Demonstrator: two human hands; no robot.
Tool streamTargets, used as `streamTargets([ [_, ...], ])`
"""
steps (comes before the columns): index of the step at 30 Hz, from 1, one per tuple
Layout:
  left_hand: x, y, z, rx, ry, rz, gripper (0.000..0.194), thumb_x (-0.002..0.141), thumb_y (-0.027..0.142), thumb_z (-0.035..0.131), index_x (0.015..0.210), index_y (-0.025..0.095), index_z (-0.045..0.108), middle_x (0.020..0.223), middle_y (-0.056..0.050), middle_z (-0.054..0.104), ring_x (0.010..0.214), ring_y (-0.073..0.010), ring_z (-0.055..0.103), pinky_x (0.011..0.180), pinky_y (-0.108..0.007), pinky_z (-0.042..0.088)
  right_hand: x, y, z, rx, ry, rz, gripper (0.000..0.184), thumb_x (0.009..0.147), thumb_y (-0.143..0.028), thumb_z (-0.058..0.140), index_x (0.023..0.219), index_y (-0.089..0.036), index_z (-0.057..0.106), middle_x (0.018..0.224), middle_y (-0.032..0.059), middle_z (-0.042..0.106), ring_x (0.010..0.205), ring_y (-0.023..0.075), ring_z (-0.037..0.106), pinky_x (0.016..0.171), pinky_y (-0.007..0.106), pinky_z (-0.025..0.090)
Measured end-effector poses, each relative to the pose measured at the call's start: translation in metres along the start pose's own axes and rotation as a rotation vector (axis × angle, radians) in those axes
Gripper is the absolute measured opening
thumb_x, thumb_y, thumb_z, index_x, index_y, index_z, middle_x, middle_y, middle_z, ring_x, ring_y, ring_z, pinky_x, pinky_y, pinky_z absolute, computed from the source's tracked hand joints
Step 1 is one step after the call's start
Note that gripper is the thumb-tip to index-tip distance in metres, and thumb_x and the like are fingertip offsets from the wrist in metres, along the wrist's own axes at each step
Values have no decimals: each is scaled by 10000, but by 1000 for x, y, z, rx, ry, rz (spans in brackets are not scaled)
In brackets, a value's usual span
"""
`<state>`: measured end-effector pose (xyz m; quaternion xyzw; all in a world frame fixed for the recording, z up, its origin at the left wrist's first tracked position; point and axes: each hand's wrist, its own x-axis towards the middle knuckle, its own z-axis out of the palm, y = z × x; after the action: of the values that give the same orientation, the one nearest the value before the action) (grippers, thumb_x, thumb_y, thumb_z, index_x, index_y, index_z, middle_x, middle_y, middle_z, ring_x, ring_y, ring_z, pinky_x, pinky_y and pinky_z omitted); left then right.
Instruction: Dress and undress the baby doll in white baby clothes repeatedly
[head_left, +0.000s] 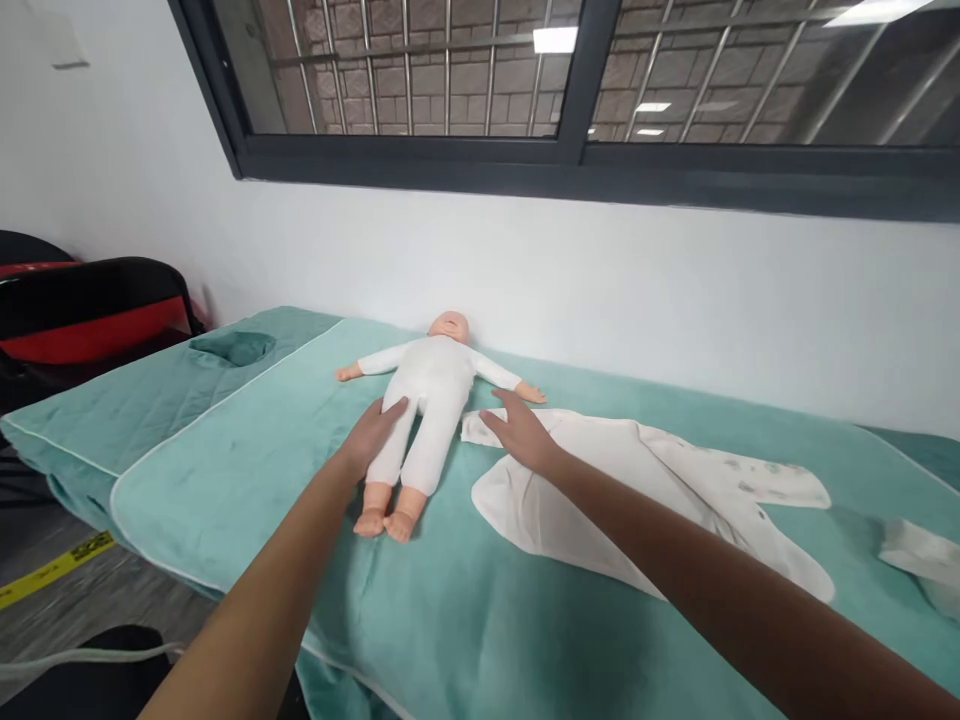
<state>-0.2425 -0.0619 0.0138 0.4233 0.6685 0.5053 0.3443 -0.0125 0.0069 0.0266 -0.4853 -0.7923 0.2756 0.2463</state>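
Observation:
A baby doll (433, 378) with a white cloth body lies on its back, arms spread and head toward the wall. Its bare feet point at me. My left hand (375, 432) is at the doll's thigh on the left, thumb lying along the leg and fingers partly hidden. Over the sleeve of a white baby garment (600, 500) is my right hand (523, 430), its fingers apart and nothing in them; whether it touches the cloth I cannot tell. The garment lies spread to the doll's right, with a patterned sleeve (780, 483) reaching away.
A green padded cover (247, 480) is spread over the bed, which has a face hole (234, 347) at the left. At the far right edge lies a folded white cloth (922, 555). Black and red chairs (97, 320) stand at the left, and the wall with a window (420, 160) rises behind.

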Motion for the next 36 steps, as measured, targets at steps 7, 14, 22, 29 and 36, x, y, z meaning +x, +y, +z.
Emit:
streamTargets([
  [7, 72, -16, 6, -288, -314, -142, 739, 725, 721, 562, 1187, 151, 649, 1024, -155, 736, 962, -347, 688, 834, -421, 570, 145, -10, 37, -45, 39, 51, 604, 936, -527, 406, 1343, -85, 466, 1409, 219, 491, 1344, 335, 413, 1102, 453, 298],
  [14, 102, -17, 10, -393, -305, -106, 724, 723, 719, 577, 1187, 169, 659, 1076, -155, 721, 1067, -360, 658, 857, -435, 575, 213, 2, 34, 88, -127, 118, 668, 917, -646, 387, 1240, -101, 600, 1273, 173, 634, 1147, 281, 607, 961, 349, 450],
  [22, 93, -3, 17, -536, -338, -100, 632, 807, 615, 582, 1237, 154, 627, 1040, -131, 732, 1051, -344, 665, 845, -445, 584, 205, -10, -13, 233, -261, 154, 673, 832, -624, 587, 1257, -103, 608, 1337, 154, 598, 1183, 263, 588, 1012, 346, 449],
  [29, 36, 34, 68, -630, -522, 73, 576, 843, 463, 627, 1329, 166, 543, 1219, -109, 676, 1095, -298, 646, 869, -383, 571, 140, 2, -110, 277, -177, 151, 628, 815, -593, 637, 1237, -129, 626, 1302, 130, 629, 1133, 260, 617, 1005, 377, 474],
  [36, -48, 53, 166, -706, -733, -35, 559, 840, 424, 639, 1342, 212, 516, 1218, -108, 672, 1068, -262, 662, 927, -380, 549, 26, 51, -177, 214, -142, 147, 590, 858, -579, 583, 1274, -162, 619, 1313, 100, 630, 1180, 253, 598, 1007, 353, 469],
])
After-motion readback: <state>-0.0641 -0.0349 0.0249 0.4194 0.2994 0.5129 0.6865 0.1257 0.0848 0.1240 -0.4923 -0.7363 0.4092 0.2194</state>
